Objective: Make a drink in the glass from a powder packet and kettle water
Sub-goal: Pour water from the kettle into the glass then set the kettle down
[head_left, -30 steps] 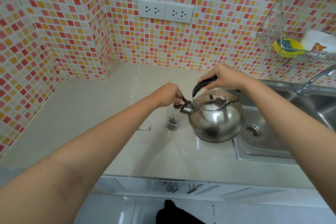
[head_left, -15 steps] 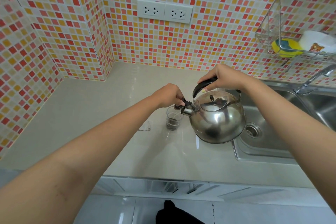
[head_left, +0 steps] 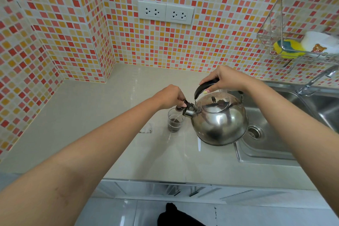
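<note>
A steel kettle (head_left: 220,123) hangs tilted to the left above the counter, its spout over a small clear glass (head_left: 175,122). My right hand (head_left: 222,79) grips the kettle's black handle from above. My left hand (head_left: 171,95) pinches the black spout cap and holds it lifted. A thin stream of water falls from the spout into the glass, which holds dark powder and some liquid at its bottom. An empty clear packet (head_left: 146,128) lies flat on the counter just left of the glass.
The beige counter (head_left: 91,115) runs left to a tiled corner. A steel sink (head_left: 266,145) with a drain sits right of the kettle, a tap (head_left: 317,79) behind it. A wire rack (head_left: 275,29) on the wall holds a sponge. Two sockets (head_left: 165,13) sit on the back wall.
The kettle has tipped slightly further toward the glass and water now streams into it. Both hands keep their grips.
</note>
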